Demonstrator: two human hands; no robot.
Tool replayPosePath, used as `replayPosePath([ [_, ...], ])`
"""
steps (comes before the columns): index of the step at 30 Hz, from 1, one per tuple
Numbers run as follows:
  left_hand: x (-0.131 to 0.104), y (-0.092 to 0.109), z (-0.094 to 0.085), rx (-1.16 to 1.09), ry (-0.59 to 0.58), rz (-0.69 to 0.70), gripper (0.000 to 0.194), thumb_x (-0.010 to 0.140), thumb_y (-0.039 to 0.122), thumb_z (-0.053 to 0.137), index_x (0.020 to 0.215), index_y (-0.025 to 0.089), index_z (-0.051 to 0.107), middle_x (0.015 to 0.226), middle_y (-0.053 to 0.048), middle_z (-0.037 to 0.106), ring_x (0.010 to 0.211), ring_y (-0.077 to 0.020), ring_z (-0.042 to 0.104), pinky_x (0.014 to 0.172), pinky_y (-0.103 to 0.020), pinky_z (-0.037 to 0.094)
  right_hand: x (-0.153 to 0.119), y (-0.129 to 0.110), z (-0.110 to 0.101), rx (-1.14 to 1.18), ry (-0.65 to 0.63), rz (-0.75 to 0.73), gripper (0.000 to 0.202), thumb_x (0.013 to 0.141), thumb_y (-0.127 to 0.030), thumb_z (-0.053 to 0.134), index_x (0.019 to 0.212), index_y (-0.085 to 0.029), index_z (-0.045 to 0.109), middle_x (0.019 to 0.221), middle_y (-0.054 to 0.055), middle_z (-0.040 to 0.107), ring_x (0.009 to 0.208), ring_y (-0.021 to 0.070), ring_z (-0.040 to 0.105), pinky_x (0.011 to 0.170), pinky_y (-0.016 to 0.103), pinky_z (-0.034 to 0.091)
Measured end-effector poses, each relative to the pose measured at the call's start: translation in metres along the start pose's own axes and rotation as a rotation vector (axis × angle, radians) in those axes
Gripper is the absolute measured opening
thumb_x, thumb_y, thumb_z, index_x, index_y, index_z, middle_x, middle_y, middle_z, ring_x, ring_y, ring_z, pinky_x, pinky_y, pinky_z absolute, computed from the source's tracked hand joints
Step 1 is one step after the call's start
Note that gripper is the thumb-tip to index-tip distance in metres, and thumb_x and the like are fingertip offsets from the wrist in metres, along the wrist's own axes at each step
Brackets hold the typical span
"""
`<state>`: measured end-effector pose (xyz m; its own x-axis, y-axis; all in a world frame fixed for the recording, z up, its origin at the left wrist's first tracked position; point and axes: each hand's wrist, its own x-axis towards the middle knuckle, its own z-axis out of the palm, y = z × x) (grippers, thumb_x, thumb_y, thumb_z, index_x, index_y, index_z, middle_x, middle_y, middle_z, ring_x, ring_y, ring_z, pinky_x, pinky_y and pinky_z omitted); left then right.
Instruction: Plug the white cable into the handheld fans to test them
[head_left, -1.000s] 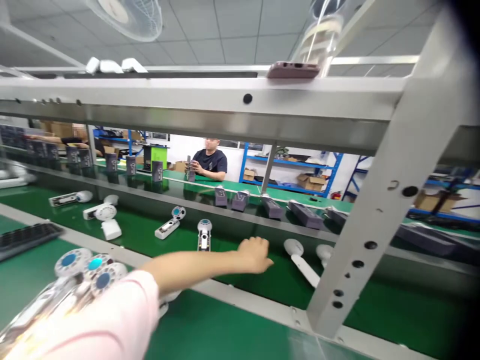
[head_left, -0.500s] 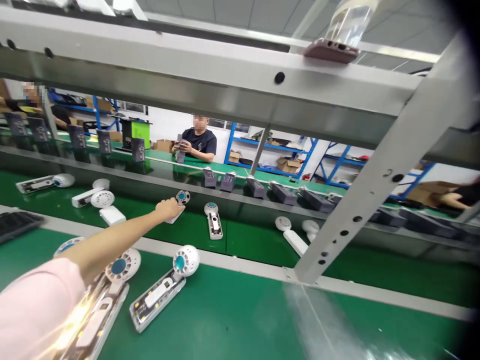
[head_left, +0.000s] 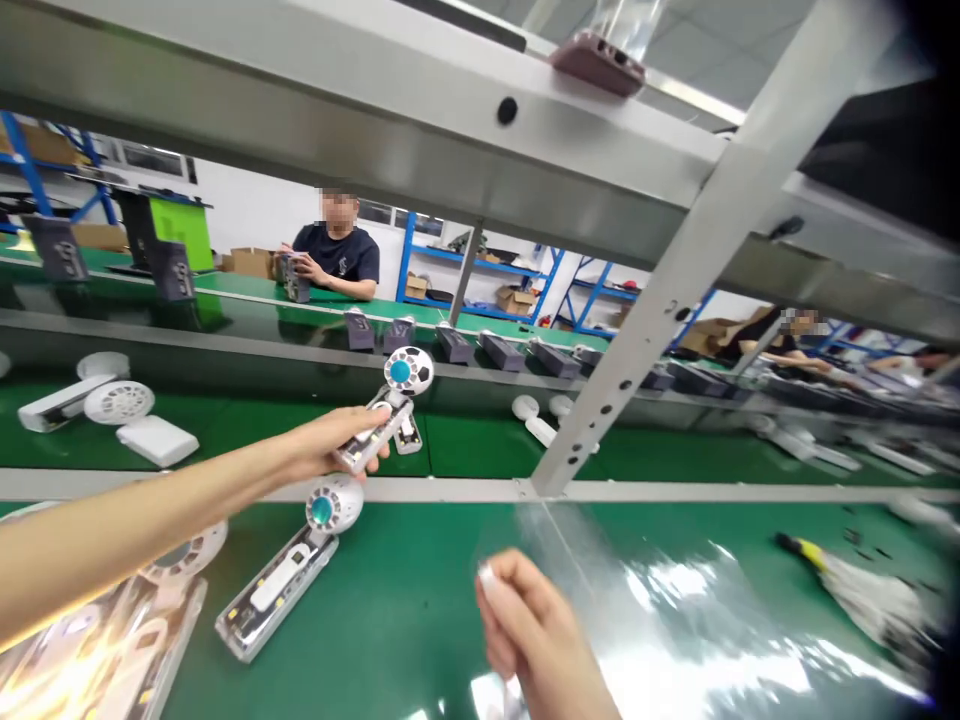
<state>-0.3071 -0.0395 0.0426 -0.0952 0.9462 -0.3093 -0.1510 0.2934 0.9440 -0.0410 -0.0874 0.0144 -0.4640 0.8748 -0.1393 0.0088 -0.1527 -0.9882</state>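
The left hand holds the football-patterned fan just left of the frame's centre, thumb on top of its handle and fingers curled beneath. The right hand, lower centre, has its thumb pressed to a bent index finger and the other fingers folded in; whether it pinches anything small cannot be told. A fan with a teal hub lies on the green tabletop at lower left, beside glowing fans at the frame's edge. Across the middle runs a row of purple-grey boxes, their contents not readable. At upper left, a person in a dark shirt holds a similar box. Cardboard boxes sit on blue shelving, contents unclear. At upper right, a clear container stands by a pinkish phone.
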Motion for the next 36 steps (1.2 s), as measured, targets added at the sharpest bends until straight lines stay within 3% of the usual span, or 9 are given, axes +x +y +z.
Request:
replayPosePath([
  [4,-0.053,-0.017,0.057,-0.150,-0.208,-0.038,0.050,0.089,0.054,0.033,0.084,0.012,0.061,0.062,-0.006,0.062,0.043,-0.0145,0.054,0.036,-0.025,0.047,0.012,-0.011,0.020,0.042,0.078,-0.127,0.027,0.077,-0.039,0.061,0.066,-0.018,0.048,0.047,-0.010,0.039,0.039,0.0042,0.029,0.040,0.020,0.022],
  [8,-0.075,-0.035,0.081,-0.241,-0.332,-0.082,0.054,0.088,0.055,0.036,0.074,0.009,0.062,0.058,-0.006,0.061,0.043,-0.0136,0.056,0.037,-0.023,0.049,0.006,-0.016,0.025,0.062,0.069,-0.141,0.022,0.077,-0.033,0.059,0.066,-0.017,0.049,0.048,-0.009,0.037,0.042,0.0049,0.026,0.040,0.021,0.019],
  [14,-0.087,-0.045,0.083,-0.216,-0.351,-0.062,0.049,0.086,0.056,0.041,0.077,0.011,0.059,0.060,-0.005,0.062,0.045,-0.0133,0.056,0.038,-0.023,0.050,-0.003,-0.018,0.019,0.035,0.060,-0.091,0.023,0.074,-0.035,0.061,0.065,-0.017,0.049,0.050,-0.010,0.033,0.045,0.0057,0.022,0.041,0.022,0.015],
  [18,-0.093,-0.044,0.083,-0.169,-0.426,-0.010,0.028,0.080,0.041,0.060,0.079,0.015,0.052,0.063,-0.001,0.060,0.046,-0.0109,0.054,0.041,-0.022,0.050,-0.006,-0.020,0.015,-0.010,0.050,-0.044,0.021,0.075,-0.034,0.059,0.065,-0.018,0.049,0.048,-0.010,0.032,0.045,0.0064,0.022,0.042,0.022,0.016],
  [21,-0.095,-0.042,0.084,-0.067,-0.411,0.014,0.030,0.073,0.036,0.067,0.086,0.018,0.047,0.066,0.001,0.059,0.048,-0.0113,0.055,0.041,-0.022,0.050,-0.007,-0.022,0.012,-0.092,0.025,-0.005,0.020,0.076,-0.030,0.057,0.064,-0.018,0.047,0.048,-0.010,0.034,0.044,0.0064,0.024,0.042,0.022,0.016],
  [26,-0.095,-0.044,0.087,0.101,-0.362,0.030,0.039,0.071,0.033,0.065,0.097,0.021,0.040,0.068,0.003,0.057,0.050,-0.0131,0.056,0.040,-0.023,0.049,-0.006,-0.027,0.008,-0.136,-0.035,0.028,0.019,0.074,-0.028,0.057,0.062,-0.018,0.046,0.047,-0.010,0.031,0.044,0.0059,0.021,0.042,0.022,0.014],
  [31,-0.096,-0.044,0.091,0.148,-0.363,-0.019,0.039,0.073,0.027,0.060,0.102,0.020,0.036,0.066,0.004,0.056,0.051,-0.0135,0.057,0.040,-0.022,0.050,-0.004,-0.026,0.000,-0.121,-0.120,0.049,0.017,0.070,-0.028,0.060,0.063,-0.018,0.048,0.047,-0.010,0.030,0.044,0.0063,0.020,0.042,0.023,0.013],
  [36,-0.098,-0.044,0.092,0.139,-0.363,0.003,0.033,0.077,0.028,0.058,0.100,0.020,0.037,0.067,0.004,0.055,0.052,-0.0133,0.058,0.040,-0.021,0.050,0.006,-0.024,0.003,-0.048,-0.120,0.066,0.021,0.069,-0.032,0.062,0.063,-0.018,0.048,0.047,-0.011,0.028,0.044,0.0058,0.017,0.042,0.022,0.011],
])
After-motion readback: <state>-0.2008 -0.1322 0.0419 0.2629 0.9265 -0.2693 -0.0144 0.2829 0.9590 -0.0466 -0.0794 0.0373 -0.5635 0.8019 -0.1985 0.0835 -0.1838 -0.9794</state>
